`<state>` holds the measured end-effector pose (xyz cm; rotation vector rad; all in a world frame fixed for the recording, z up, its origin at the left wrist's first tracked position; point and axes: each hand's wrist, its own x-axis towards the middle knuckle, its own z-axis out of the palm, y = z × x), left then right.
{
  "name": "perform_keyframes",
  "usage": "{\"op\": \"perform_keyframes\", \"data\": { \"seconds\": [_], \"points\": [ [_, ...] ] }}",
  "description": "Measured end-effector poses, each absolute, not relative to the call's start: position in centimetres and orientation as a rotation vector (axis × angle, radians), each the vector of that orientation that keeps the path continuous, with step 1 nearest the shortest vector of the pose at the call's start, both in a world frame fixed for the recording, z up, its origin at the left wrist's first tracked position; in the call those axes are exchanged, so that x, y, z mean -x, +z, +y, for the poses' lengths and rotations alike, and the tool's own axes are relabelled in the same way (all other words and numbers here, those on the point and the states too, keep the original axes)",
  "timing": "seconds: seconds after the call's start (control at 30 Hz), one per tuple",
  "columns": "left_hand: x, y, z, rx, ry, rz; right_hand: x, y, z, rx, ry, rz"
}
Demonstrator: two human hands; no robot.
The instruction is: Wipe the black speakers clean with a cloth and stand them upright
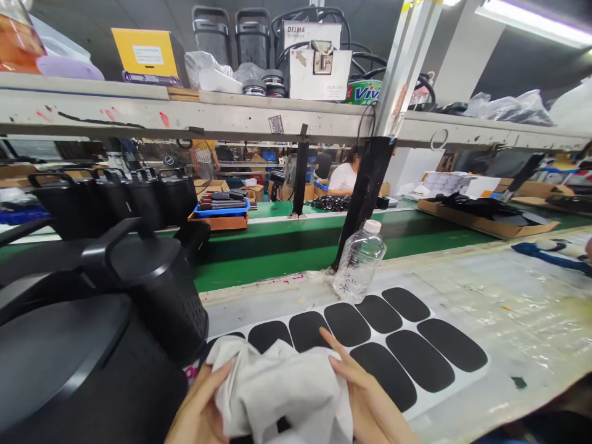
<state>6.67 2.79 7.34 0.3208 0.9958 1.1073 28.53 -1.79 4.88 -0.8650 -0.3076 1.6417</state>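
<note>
**A:** Head view. Where is the cloth [282,388]?

**B:** Low in the middle, bunched between both hands. It lies over the near edge of the sheet [483,369] of black pads [402,365]. The left hand [198,407] is curled closed on the cloth's left side, thumb on top. The right hand [365,401] lies along the right side with the forefinger stretched out flat. Whether its thumb pinches underneath, I cannot tell.

**A:** How would you handle it well?

**B:** As I judge it, gather the loose folds into one firm wad so no corner drags across the pads. Work low and clear of the bottle [359,262], which stands at the sheet's far edge and looks light enough to tip. The black unit [92,370] sits close on the left, so the left hand has little room there.

**A:** What can't you make out?

**B:** Both wrists are cut off by the bottom edge. The cloth hides the nearest pads and the surface [509,308] beneath it. The unit runs out of frame at the left and bottom. The print on the bottle is too faint to read.
</note>
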Motion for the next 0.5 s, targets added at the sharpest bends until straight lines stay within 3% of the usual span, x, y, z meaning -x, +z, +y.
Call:
{"op": "perform_keyframes", "data": {
  "seconds": [0.17, 0.4, 0.5],
  "points": [
    [-6.5, 7.5, 2.7, -0.393, 1.077, 1.033, -28.4, 7.2, -2.2, 1.044, 1.544, -0.503],
    [-5.8, 6.7, 2.0, -0.823, 1.023, 0.908, -29.4, 9.8, -3.0, 1.390, 0.951, -1.036],
    [-5.8, 6.7, 2.6, -1.263, 0.910, 1.078, -29.8, 10.4, -3.0, 1.502, 0.809, -1.145]
  ]
}}
